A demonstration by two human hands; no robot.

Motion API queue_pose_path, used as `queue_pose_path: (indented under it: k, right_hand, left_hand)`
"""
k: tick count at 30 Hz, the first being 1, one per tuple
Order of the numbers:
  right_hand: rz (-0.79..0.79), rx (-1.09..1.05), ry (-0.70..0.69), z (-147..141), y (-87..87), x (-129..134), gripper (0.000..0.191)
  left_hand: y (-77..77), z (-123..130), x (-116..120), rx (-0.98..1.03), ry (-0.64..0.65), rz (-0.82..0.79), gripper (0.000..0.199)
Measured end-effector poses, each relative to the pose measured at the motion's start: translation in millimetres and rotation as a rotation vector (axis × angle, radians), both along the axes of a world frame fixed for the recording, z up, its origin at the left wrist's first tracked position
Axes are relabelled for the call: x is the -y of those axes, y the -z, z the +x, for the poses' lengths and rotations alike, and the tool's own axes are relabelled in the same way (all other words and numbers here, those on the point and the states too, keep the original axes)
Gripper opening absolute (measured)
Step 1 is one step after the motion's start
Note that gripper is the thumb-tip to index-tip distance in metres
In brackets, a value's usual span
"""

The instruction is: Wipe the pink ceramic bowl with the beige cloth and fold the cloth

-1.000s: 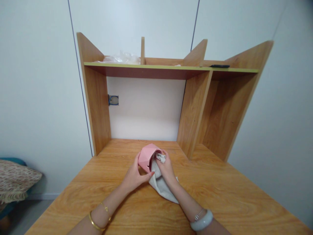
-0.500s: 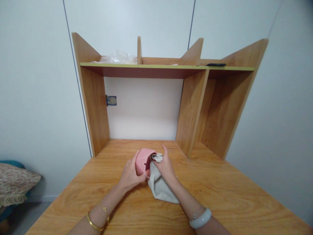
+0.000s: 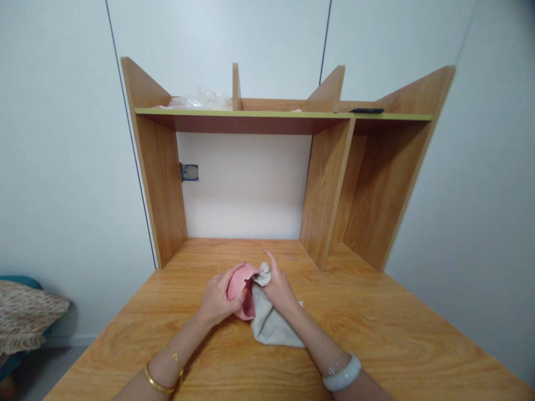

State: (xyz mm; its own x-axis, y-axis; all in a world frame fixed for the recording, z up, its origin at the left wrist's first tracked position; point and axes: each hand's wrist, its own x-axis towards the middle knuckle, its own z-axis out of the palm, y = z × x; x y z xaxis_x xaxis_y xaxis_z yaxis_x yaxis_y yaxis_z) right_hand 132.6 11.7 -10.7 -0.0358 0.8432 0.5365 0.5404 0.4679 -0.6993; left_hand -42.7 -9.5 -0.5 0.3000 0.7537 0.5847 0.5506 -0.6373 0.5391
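Observation:
A pink hollow container [image 3: 239, 280], tilted with its opening toward the right, is gripped by my left hand [image 3: 220, 298], the thumb at its rim. My right hand [image 3: 280, 288] holds a light grey cloth [image 3: 271, 326] at the container's mouth, its thumb raised. Part of the cloth is bunched at the rim and the rest hangs down onto the wooden desk [image 3: 234, 367]. The fingertips of my right hand are hidden behind the cloth.
A wooden shelf unit [image 3: 251, 115] stands at the back of the desk, bearing a clear plastic bag [image 3: 200, 100] at left and a black flat object [image 3: 366, 111] at right. A wall socket box [image 3: 190, 172] shows behind. A patterned cushion [image 3: 29, 314] lies at far left.
The pink container has turned and come slightly down and left, showing more of its opening. My right hand and the bunched part of the cloth have shifted a little left along its rim.

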Motion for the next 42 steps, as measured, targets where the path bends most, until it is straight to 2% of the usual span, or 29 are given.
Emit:
queue_pose_path:
  k: [6, 10, 13, 15, 18, 22, 27, 35, 42]
  right_hand:
    - [0.013, -0.241, 0.102, 3.9, 7.5, -11.6, 0.06]
    - [-0.003, -0.346, 0.147, 6.2, 12.5, -17.0, 0.05]
    - [-0.002, -0.375, 0.118, 4.9, 17.4, -19.4, 0.048]
    - [-0.009, -0.379, 0.085, 1.9, 20.5, -20.2, 0.048]
    - [-0.031, -0.379, 0.068, -4.4, 22.1, -19.9, 0.05]
    - [-0.043, -0.364, 0.103, -8.3, 18.5, -17.9, 0.06]
    - [-0.027, -0.273, 0.159, -1.6, 14.1, -15.0, 0.067]
    - [-0.044, 0.062, 0.304, 7.4, 2.9, -6.8, 0.072]
    - [-0.016, 0.098, 0.349, 10.1, 0.7, -4.1, 0.065]
  left_hand:
    - [3.9, 8.5, -4.0, 0.234, 0.041, -0.176, 0.07]
    - [10.7, 16.3, -5.7, 0.238, 0.103, -0.147, 0.081]
    - [12.4, 19.6, -5.2, 0.251, 0.134, -0.138, 0.076]
    - [10.7, 19.0, -4.3, 0.261, 0.122, -0.136, 0.073]
    - [5.8, 14.6, -2.6, 0.228, 0.026, -0.111, 0.072]
    - [0.0, 9.7, 0.9, 0.129, -0.101, -0.103, 0.072]
    - [-3.4, 10.9, 5.5, 0.05, -0.154, -0.085, 0.071]
    - [-4.5, 12.0, 7.9, -0.047, -0.139, -0.098, 0.068]
    - [-4.8, 15.3, 11.3, -0.006, -0.112, -0.136, 0.07]
